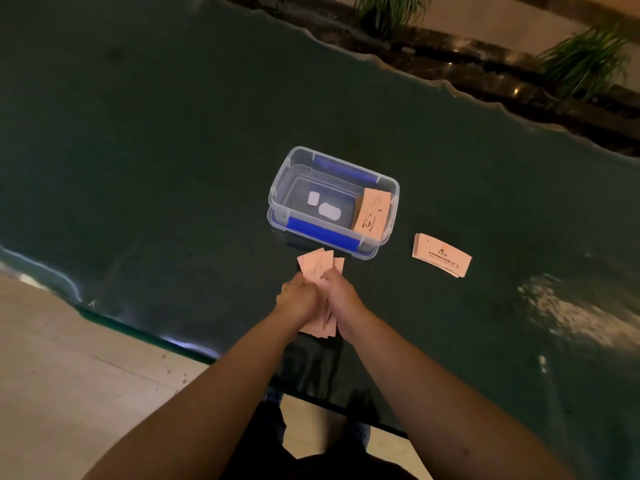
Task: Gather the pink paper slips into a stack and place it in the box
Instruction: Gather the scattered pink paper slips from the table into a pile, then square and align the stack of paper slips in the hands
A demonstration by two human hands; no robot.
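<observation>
While both hands pinch one bundle of pink paper slips (317,268) just in front of the clear plastic box (277,188), its far ends fan apart. Left hand (298,299) and right hand (341,299) are closed on its sides. Best course, I judge: tap the edges square on the dark green table (156,150) first. One stack (370,214) leans inside the box; another (441,254) lies to its right.

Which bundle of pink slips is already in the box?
The pink stack leaning against the right end inside the clear box. Another pile lies on the table to the box's right, and both hands hold a third bundle in front of it.
</observation>
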